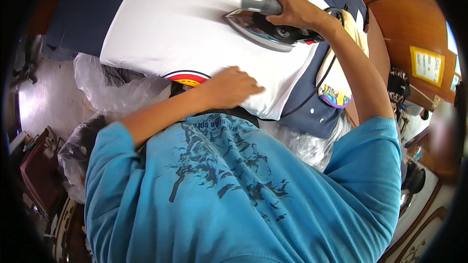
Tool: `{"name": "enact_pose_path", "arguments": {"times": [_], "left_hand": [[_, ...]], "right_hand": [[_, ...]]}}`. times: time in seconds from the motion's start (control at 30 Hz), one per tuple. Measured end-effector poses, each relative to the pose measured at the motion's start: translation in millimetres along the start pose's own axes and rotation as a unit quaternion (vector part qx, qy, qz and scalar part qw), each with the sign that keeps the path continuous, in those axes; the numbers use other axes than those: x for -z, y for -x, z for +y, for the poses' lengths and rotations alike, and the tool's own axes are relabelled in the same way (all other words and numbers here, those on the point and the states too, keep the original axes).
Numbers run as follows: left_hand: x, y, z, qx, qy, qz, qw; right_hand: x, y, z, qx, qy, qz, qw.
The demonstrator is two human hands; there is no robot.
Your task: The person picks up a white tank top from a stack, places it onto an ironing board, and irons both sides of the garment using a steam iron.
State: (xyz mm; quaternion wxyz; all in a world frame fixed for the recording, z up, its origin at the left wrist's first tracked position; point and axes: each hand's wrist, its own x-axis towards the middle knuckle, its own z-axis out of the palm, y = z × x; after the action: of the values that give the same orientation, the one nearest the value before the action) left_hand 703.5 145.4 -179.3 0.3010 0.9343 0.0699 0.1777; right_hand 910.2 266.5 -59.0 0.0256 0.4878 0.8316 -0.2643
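Observation:
A white garment (180, 24) lies spread over the dark blue cover of the table (78, 19). At its near edge shows a curved band of navy, red and yellow (186, 77). My right hand (295, 12) is wrapped round the handle of a steam iron (273, 31). The iron's shiny soleplate faces the white cloth, its tip toward the left; I cannot tell whether it touches. My left hand (231, 87) lies on the cloth near the front edge, fingers stretched out and apart, beside the coloured band.
A dark cord (324, 75) runs from the iron down along the right side. Near it lies a cream cloth piece with a colourful, purple-edged end (336, 96). Clear plastic sheeting (92, 83) bulges at the near left and below the table's front edge. A wooden wall (404, 14) stands at the right.

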Motion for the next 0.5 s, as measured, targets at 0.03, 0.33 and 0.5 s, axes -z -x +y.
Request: {"name": "enact_pose_path", "arguments": {"times": [0.03,0.33,0.5], "left_hand": [[-15,-17,8,-0.036,-0.017,-0.011,0.999],[-99,-84,71,-0.098,-0.094,-0.135,0.982],[-107,-85,73,-0.100,-0.061,-0.137,0.984]], "right_hand": [[-4,17,15,-0.024,-0.007,0.013,1.000],[-9,107,77,-0.250,-0.076,0.106,0.959],[-19,109,53,-0.123,-0.079,0.080,0.986]]}}
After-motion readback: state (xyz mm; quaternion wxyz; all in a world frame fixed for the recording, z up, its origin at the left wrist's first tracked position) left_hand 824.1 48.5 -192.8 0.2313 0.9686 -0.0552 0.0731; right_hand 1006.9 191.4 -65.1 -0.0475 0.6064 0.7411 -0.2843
